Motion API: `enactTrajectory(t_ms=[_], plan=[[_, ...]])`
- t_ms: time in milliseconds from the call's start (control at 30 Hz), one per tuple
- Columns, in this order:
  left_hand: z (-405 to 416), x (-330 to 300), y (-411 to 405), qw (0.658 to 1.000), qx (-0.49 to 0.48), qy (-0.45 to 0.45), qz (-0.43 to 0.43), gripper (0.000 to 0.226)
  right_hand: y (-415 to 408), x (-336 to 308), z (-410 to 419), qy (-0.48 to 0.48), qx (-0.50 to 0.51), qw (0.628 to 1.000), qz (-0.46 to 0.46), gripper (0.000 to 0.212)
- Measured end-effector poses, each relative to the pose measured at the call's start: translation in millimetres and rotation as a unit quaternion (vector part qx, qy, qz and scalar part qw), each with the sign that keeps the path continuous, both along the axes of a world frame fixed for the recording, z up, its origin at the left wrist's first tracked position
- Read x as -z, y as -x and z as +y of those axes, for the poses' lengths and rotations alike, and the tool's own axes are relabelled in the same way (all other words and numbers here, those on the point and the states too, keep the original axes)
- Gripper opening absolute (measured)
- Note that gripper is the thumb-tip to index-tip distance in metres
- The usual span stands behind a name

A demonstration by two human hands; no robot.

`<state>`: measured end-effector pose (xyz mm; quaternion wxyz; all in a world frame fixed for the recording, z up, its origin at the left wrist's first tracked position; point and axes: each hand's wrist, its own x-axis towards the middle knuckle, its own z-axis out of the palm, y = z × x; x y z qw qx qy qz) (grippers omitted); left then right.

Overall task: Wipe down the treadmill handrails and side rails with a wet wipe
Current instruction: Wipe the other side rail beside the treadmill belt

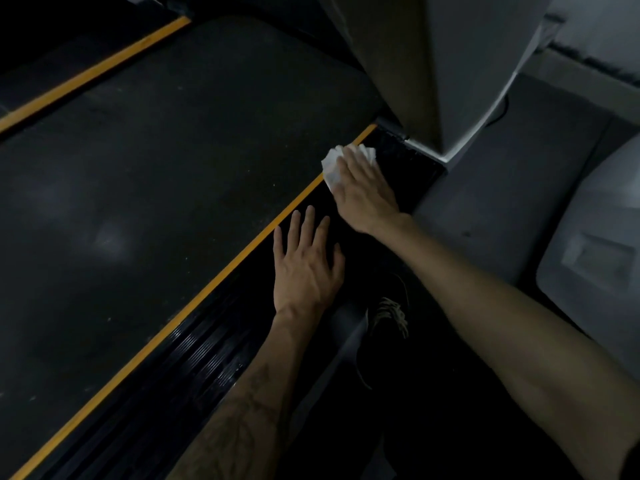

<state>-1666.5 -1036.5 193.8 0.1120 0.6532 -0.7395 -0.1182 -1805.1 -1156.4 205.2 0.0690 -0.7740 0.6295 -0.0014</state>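
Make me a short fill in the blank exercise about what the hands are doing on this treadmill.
1. The right hand presses a white ____ onto the side rail.
2. The left hand lies flat and holds ____.
3. The stripe between the side rail and the belt is ____.

Missing words: wipe; nothing; yellow

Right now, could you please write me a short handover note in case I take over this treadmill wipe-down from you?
Right hand: flat on the crumpled white wet wipe, pressing it onto the black ribbed side rail at its far end, beside the grey upright post.
Left hand: fingers straight, resting on the same rail nearer you, holding nothing.
The yellow stripe separates this rail from the dark running belt.
Done: I cannot tell how much of the rail is already wiped.
Left: probably the rest of this rail, the opposite rail and the handrails, which are out of view.
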Motion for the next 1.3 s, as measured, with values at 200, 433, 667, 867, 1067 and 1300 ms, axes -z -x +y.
enactTrajectory(t_ms=[200,433,667,867,1067,1300], plan=[[0,0,0,1.000,-0.001,-0.003,0.003,0.062,24,-5,-54,-0.029,0.068,0.997,0.000,0.063],[-3,4,0,0.999,0.022,-0.006,-0.035,0.068,5,3,-21,-0.022,0.074,0.997,-0.030,0.063],[-15,2,8,1.000,0.013,0.023,-0.009,0.068,17,-2,-51,-0.005,0.092,0.996,-0.006,0.064],[-32,1,24,1.000,0.014,0.007,-0.002,0.058,17,6,-22,-0.005,0.066,0.998,-0.006,0.064],[-39,2,27,1.000,0.017,0.001,-0.022,0.062,29,0,-56,-0.014,0.095,0.995,-0.001,0.064],[-38,3,28,1.000,0.014,0.005,-0.021,0.062,18,3,-27,-0.009,0.049,0.999,-0.016,0.062]])
